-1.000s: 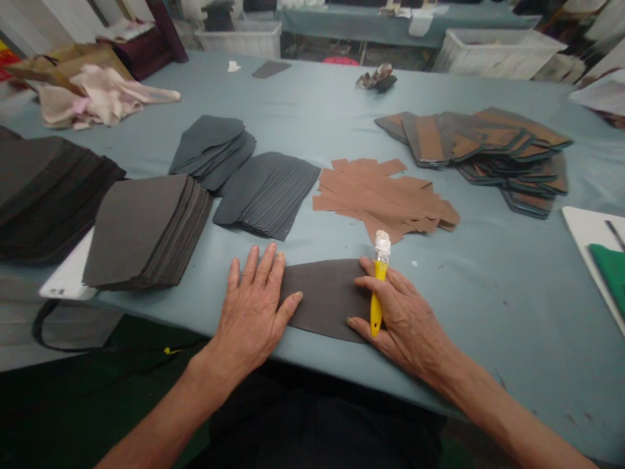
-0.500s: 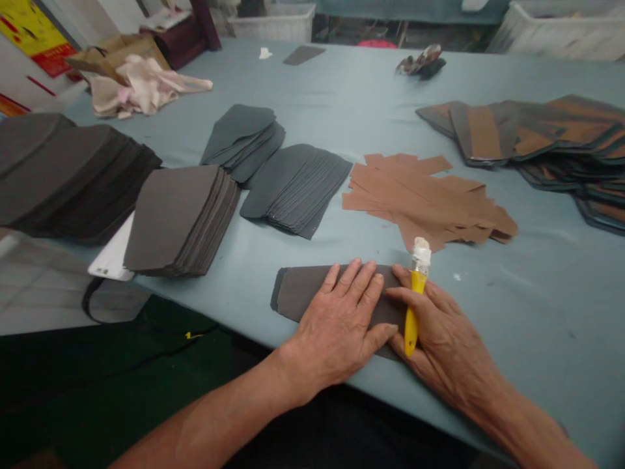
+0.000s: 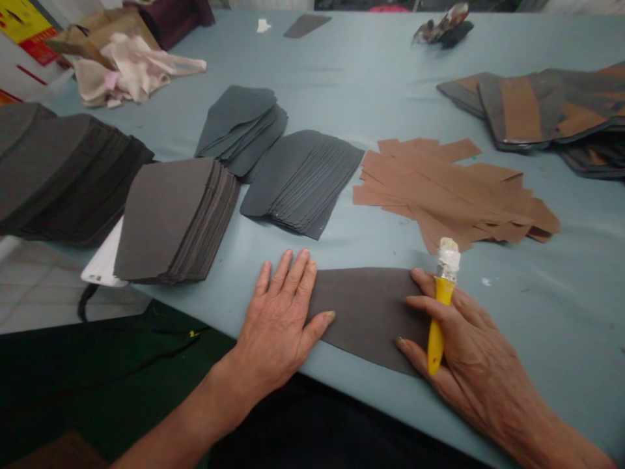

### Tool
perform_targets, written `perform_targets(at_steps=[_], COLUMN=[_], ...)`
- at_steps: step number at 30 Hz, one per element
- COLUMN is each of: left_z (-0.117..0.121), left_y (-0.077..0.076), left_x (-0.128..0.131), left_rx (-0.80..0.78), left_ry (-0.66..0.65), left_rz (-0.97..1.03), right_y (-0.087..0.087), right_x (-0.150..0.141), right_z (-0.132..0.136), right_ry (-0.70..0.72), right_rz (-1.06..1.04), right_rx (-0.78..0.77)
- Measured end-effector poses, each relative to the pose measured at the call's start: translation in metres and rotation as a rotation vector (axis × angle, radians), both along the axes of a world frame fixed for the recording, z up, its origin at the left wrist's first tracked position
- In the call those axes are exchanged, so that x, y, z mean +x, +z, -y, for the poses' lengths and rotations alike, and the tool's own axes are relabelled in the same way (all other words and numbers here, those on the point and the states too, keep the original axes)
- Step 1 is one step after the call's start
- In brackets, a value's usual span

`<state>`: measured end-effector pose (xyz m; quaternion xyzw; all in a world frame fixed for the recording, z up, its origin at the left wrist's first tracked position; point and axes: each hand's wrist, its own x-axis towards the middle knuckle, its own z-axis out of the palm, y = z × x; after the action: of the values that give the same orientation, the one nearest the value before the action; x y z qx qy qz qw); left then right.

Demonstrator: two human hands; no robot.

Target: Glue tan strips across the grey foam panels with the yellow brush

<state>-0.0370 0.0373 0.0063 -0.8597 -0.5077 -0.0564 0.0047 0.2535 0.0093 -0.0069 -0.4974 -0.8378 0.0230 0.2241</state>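
A dark grey tapered sheet (image 3: 366,312) lies flat near the table's front edge. My left hand (image 3: 283,316) rests open over its narrow left end, fingers stretched out and covering that end. At the wide right end is my right hand (image 3: 454,332), its fingertips touching the sheet. Between its fingers and palm it holds a glue brush (image 3: 441,312) with a yellow handle; the bristles are caked white and point away from me. Just beyond the sheet lies a pile of brown strips (image 3: 449,185).
Dark grey sheets stand in a stack (image 3: 163,215) at left, partly over a white object (image 3: 105,260). Blue-grey pieces lie fanned (image 3: 303,179) beyond my left hand. Pieces with brown bands (image 3: 522,111) are heaped at right. Pale cloth (image 3: 131,68) lies at the far left.
My left hand has slid left along the sheet to its narrow end, uncovering the middle. My right hand stays at the wide end with the brush. The view has tilted down.
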Motion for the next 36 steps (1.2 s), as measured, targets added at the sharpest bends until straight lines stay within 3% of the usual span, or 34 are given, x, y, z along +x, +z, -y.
perform_targets(at_steps=[8, 16, 20, 23, 27, 29, 33, 36], left_z=[0.003, 0.000, 0.005, 0.018, 0.037, 0.045, 0.065, 0.087], left_y=[-0.004, -0.007, -0.001, 0.003, -0.001, -0.007, -0.012, -0.008], left_x=[-0.009, -0.014, -0.011, 0.007, 0.024, 0.011, -0.049, -0.075], left_rx=[0.084, 0.055, 0.051, 0.061, 0.045, 0.079, 0.178, 0.187], left_ry=[0.078, 0.067, 0.007, -0.077, -0.222, -0.145, 0.235, 0.326], left_rz=[-0.018, 0.059, 0.092, 0.121, 0.134, 0.100, -0.015, 0.011], right_y=[0.002, 0.001, 0.001, -0.001, -0.002, -0.002, -0.001, -0.002], right_x=[-0.001, 0.000, 0.000, 0.000, -0.001, -0.001, -0.001, 0.000], right_z=[0.001, -0.001, 0.000, 0.000, 0.000, 0.000, 0.000, 0.000], right_ry=[0.003, 0.009, 0.005, 0.008, 0.004, 0.001, 0.007, 0.012], right_rz=[0.019, 0.008, 0.015, 0.012, 0.005, 0.000, -0.002, 0.005], right_rx=[-0.002, 0.019, 0.027, 0.040, 0.043, 0.042, 0.048, 0.042])
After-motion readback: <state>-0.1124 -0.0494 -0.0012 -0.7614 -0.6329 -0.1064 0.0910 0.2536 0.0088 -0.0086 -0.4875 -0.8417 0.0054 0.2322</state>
